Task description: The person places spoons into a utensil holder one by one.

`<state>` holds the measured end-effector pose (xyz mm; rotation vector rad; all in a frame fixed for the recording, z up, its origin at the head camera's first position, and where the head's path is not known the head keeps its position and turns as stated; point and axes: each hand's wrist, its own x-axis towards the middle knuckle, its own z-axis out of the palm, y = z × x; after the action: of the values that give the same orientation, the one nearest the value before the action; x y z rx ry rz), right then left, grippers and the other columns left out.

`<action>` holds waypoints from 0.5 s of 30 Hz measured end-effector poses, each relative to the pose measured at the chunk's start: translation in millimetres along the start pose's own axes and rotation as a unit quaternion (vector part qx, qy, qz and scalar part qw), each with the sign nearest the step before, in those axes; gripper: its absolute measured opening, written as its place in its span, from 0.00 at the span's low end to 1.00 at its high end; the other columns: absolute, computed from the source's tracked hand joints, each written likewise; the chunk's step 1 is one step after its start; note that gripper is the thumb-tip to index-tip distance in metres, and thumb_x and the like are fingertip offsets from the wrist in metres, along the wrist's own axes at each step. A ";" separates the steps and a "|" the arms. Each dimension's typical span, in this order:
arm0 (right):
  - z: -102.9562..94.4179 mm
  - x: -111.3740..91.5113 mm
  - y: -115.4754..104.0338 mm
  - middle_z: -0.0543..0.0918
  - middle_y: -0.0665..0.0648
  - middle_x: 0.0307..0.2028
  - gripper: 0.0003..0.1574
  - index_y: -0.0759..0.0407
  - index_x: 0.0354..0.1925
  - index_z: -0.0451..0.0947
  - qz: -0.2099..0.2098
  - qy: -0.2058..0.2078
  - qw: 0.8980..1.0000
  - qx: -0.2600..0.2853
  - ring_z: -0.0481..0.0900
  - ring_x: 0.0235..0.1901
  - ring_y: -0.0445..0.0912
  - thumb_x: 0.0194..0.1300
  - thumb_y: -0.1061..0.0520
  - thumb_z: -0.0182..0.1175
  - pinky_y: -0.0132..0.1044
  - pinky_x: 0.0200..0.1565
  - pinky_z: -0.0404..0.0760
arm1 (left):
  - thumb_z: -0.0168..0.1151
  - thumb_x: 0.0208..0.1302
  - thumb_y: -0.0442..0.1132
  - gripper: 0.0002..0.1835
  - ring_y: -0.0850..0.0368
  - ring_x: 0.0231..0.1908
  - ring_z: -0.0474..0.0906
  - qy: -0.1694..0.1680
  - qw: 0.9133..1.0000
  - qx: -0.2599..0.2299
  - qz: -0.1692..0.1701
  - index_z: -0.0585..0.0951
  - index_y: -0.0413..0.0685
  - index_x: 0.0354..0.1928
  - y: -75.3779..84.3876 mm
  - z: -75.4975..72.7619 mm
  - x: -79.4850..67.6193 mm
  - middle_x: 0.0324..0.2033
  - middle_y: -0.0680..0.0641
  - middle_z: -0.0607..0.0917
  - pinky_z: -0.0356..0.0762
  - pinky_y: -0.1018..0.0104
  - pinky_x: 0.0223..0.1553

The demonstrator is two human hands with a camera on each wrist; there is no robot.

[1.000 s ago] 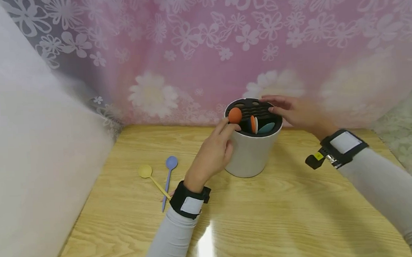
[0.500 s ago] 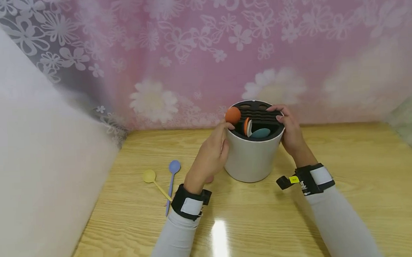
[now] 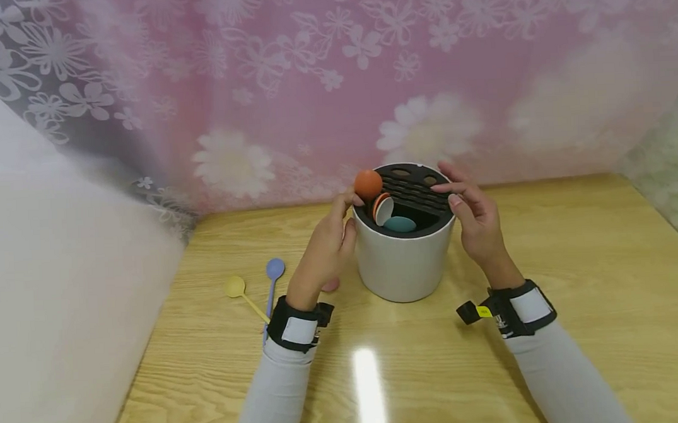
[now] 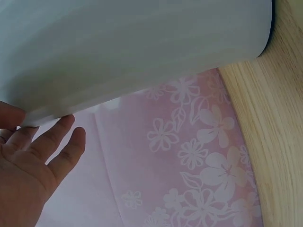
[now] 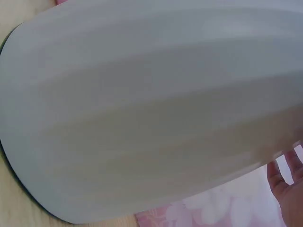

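Left hand (image 3: 327,240) and right hand (image 3: 482,230) gripping holder (image 3: 404,268) up top, opposite sides. Probably positioning it; next calls for steadying, then letting go.

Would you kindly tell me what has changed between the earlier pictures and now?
The dark insert of the white container has turned clockwise, seen from above, carrying the utensils round. The right hand has come toward the person, at the container's right. The left hand stays at the container's left; the yellow spoon and blue spoon lie as before.
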<state>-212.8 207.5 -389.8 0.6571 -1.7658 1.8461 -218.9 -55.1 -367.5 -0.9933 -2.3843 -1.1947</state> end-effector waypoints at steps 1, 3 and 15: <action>-0.1 -1.1 -2.0 0.69 0.65 0.70 0.18 0.79 0.49 0.78 -0.003 -0.002 1.000 -0.001 0.60 0.74 0.55 0.73 0.69 0.45 0.42 0.74 0.58 | 0.44 0.71 0.23 0.15 0.47 0.65 0.72 0.000 1.000 -0.013 0.001 0.65 0.38 0.57 -0.8 -0.4 -0.1 0.64 0.36 0.73 0.72 0.52 0.62; -1.1 -3.6 -7.1 0.69 0.65 0.70 0.17 0.80 0.48 0.77 -0.009 -0.010 1.000 -0.015 0.60 0.74 0.56 0.72 0.70 0.45 0.43 0.74 0.57 | 0.43 0.71 0.23 0.15 0.45 0.69 0.68 -0.001 0.999 -0.038 0.004 0.65 0.38 0.56 -1.6 -0.7 -0.7 0.64 0.36 0.73 0.69 0.49 0.66; -4.9 -30.1 -31.4 0.74 0.68 0.66 0.16 0.73 0.46 0.76 -0.092 -0.038 0.981 -0.166 0.63 0.72 0.57 0.64 0.64 0.51 0.44 0.74 0.58 | 0.39 0.74 0.23 0.15 0.46 0.65 0.73 0.026 0.998 -0.049 0.020 0.70 0.37 0.56 4.3 14.7 -3.8 0.65 0.37 0.74 0.75 0.56 0.59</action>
<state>-169.5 212.8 -385.7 0.7366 -1.9312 1.3793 -212.6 -43.4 -376.0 -1.0218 -2.2756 -1.3180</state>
